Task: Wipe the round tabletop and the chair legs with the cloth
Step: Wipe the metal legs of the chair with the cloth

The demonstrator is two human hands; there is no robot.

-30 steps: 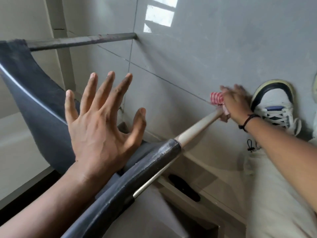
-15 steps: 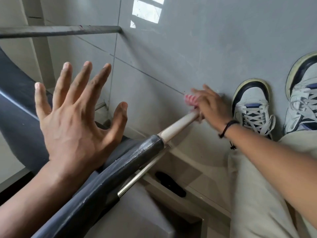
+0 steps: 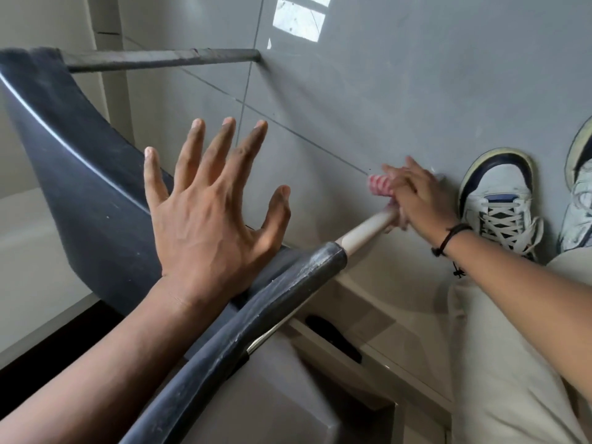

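I look down past a dark grey chair seat [image 3: 80,187]. A pale wooden chair leg [image 3: 368,230] runs from a black sleeve [image 3: 288,293] down to the floor. My right hand [image 3: 416,197] is wrapped around the foot of that leg with a red-and-white striped cloth [image 3: 379,184] pressed to the wood. My left hand [image 3: 208,213] hovers over the seat edge, fingers spread wide, holding nothing. A second dark chair leg [image 3: 160,59] stretches across the top left.
Grey floor tiles [image 3: 416,75] lie below, with a bright window reflection at the top. My two white-and-navy sneakers [image 3: 499,200] stand right of the leg's foot, beige trousers [image 3: 512,363] below them. A beige step or ledge [image 3: 368,315] sits under the chair.
My right hand with the cloth stays at the foot of the wooden leg, shifting slightly along it. My left hand stays spread. The view has swung a little.
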